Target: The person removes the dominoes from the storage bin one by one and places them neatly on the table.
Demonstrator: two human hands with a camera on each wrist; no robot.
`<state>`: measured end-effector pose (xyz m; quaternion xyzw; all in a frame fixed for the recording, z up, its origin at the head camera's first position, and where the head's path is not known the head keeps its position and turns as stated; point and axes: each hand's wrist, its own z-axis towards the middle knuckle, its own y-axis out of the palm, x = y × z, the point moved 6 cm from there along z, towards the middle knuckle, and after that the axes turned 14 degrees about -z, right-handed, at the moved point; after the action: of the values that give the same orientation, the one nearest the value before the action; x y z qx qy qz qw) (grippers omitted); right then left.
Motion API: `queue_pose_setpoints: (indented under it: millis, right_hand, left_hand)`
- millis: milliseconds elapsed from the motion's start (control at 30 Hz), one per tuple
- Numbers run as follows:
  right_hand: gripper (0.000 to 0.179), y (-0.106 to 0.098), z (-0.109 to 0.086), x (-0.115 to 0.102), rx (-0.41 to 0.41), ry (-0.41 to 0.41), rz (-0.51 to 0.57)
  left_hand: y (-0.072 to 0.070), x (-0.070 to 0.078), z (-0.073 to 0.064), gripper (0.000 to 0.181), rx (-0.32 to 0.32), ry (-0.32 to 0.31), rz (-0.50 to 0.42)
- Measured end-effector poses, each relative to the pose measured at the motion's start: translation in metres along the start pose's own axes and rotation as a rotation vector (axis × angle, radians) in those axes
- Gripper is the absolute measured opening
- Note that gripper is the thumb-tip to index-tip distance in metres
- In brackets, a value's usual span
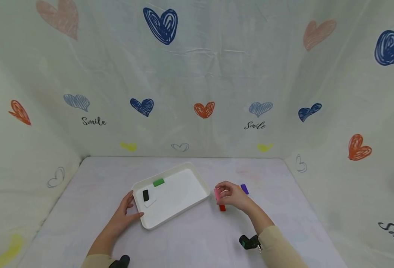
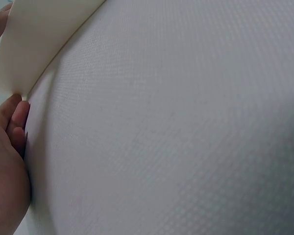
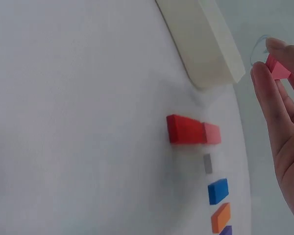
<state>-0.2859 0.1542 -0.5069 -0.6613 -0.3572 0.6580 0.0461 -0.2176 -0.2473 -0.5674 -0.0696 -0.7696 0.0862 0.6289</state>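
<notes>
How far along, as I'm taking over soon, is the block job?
Already in the tray, so apparently done: black block, green block, white block. In hand: pink block, pinched by the right hand. Apparently remaining on the table: red block, second pink block, grey block, blue block, orange block, purple block.

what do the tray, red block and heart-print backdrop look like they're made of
The tray: probably smooth, low-gloss plastic; even off-white colour, rounded, moulded-looking corners.
The red block: perhaps painted wood or plastic, fairly matte; solid colour, crisp edges, no grain visible.
The backdrop: likely thin cloth or plastic sheet, low sheen; creases and soft folds show.
</notes>
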Motion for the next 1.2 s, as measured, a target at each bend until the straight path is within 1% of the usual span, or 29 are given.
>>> queue_pose_setpoints:
  millis: [167,267,400,533,633,800,900,1067,1200]
  right_hand:
    - [0.050,-0.007,-0.009,0.018,0.025,0.033,-0.042]
    - [0.050,-0.010,-0.013,0.029,0.062,0.069,-0.053]
    - [0.048,-0.012,-0.017,0.042,0.102,0.120,-0.111]
    - [0.045,-0.013,-0.018,0.051,0.117,0.143,-0.176]
    - [0.044,-0.014,-0.019,0.056,0.125,0.162,-0.211]
    - [0.045,-0.012,-0.022,0.060,0.127,0.160,-0.256]
    - [0.045,-0.008,-0.025,0.063,0.127,0.162,-0.271]
    - [0.046,-0.004,-0.027,0.068,0.152,0.150,-0.281]
    - [0.045,-0.003,-0.026,0.070,0.177,0.174,-0.286]
  left_hand:
    - [-0.001,0.001,-0.002,0.105,0.000,0.004,0.000]
    - [0.000,0.001,-0.002,0.104,-0.006,0.012,-0.003]
    - [0.001,0.000,-0.001,0.105,-0.007,0.001,-0.010]
    - [0.001,-0.001,0.001,0.106,-0.016,0.000,-0.018]
    - [-0.001,0.000,0.002,0.105,-0.026,0.015,-0.012]
    - [-0.003,0.001,0.002,0.105,-0.030,0.027,0.001]
    - [-0.003,0.001,0.002,0.105,-0.032,0.029,0.001]
    - [-0.003,0.000,0.002,0.105,-0.030,0.030,0.001]
    - [-0.002,-0.001,0.002,0.105,-0.027,0.026,0.001]
